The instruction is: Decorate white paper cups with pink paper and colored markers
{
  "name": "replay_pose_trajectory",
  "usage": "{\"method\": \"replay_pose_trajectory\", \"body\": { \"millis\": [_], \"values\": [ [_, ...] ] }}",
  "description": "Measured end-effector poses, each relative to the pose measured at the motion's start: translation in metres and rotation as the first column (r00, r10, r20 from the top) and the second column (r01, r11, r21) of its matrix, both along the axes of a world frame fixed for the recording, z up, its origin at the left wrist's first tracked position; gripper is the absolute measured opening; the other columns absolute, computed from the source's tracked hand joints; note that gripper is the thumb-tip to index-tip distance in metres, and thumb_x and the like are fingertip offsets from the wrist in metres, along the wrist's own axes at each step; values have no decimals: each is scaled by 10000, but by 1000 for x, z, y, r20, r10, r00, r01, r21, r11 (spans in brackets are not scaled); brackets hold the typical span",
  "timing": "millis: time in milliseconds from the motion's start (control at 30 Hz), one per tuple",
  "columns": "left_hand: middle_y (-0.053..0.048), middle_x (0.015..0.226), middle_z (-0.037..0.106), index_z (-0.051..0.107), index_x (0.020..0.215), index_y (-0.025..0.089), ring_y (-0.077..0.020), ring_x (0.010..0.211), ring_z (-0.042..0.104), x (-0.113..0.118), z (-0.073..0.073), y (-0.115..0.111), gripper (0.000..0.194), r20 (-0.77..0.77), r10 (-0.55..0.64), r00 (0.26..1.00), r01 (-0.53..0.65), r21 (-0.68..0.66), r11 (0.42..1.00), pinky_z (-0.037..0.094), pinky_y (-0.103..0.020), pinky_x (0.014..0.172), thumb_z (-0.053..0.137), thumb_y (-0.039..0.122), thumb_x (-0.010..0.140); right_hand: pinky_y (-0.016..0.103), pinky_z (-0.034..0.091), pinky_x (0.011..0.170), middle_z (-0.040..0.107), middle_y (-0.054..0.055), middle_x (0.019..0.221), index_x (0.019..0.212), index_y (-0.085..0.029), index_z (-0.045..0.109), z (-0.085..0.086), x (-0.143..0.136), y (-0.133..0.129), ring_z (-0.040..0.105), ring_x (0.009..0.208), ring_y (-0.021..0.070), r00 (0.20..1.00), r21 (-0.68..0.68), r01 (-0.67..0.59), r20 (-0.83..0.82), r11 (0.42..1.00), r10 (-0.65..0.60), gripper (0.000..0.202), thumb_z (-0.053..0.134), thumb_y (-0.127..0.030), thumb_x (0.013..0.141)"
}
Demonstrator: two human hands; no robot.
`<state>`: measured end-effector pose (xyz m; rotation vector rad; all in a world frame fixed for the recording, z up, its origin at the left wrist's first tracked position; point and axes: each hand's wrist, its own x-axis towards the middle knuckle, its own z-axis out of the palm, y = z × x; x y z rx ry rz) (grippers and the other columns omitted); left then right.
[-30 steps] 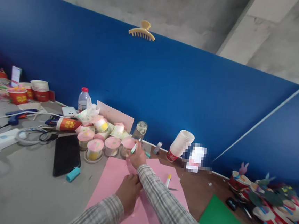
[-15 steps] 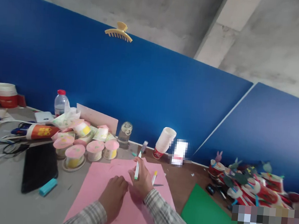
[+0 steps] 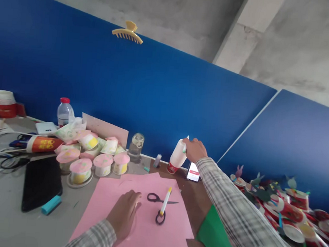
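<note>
My left hand (image 3: pixel 123 212) rests on pink paper (image 3: pixel 146 233), fingers stretched loosely together on the sheet. At the back of the table, my right hand (image 3: pixel 196 149) is at the top of a leaning stack of paper cups (image 3: pixel 178 154), white above and red at its base. A white marker with a green end (image 3: pixel 184 150) shows among the right fingers; whether they also grip a cup is hidden. On the paper lie black-handled scissors (image 3: pixel 160 217), with a white and yellow marker (image 3: pixel 165 201) across them.
Green paper (image 3: pixel 215 235) lies under my right forearm. A phone (image 3: pixel 193 173) leans beside the cups. Decorated cups (image 3: pixel 289 211) crowd the right. Pink-topped cups (image 3: pixel 81 170), a glass jar (image 3: pixel 136 147), a black tablet-like slab (image 3: pixel 42 184) and a blue block (image 3: pixel 51 205) stand or lie left.
My right hand has moved from over the pink paper up and right to the cup stack, with the green-ended marker still in it. The scissors are uncovered. My left hand has barely shifted.
</note>
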<state>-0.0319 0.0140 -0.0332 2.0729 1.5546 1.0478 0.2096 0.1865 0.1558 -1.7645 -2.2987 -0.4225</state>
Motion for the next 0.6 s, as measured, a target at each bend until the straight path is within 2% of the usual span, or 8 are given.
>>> {"method": "replay_pose_trajectory", "body": {
  "millis": [200,367,433,600],
  "values": [
    [-7,841,554,552,875,303,-164,750,561,0,12,-3,260,31,-78,997,79,-48,996,494,-300,693,408,133,740,295,307,762,659,70,854,1112,-187,539,-2,4,11,522,928,221,993,-81,44,108,996,-35,390,567,-22,760],
    [-10,836,545,553,866,294,-166,743,562,-1,15,-4,243,45,-96,994,99,-81,992,495,-306,688,409,138,748,262,311,730,650,91,992,1145,-184,531,-1,11,19,548,943,180,996,-71,-22,81,997,28,492,634,28,713],
    [-15,839,543,553,868,292,-170,750,561,-2,15,-4,255,54,-106,993,110,-82,991,492,-313,698,403,128,744,257,315,719,629,92,1064,1134,-180,549,1,15,22,558,952,154,996,-63,-65,50,996,68,470,638,16,716],
    [-15,851,530,557,859,298,-170,734,553,-1,14,-5,245,139,-105,985,117,-78,990,489,-318,686,380,162,759,282,325,660,649,96,1049,1075,-174,610,21,26,19,609,865,136,990,14,-129,-53,992,129,358,597,-31,747]
  ]
}}
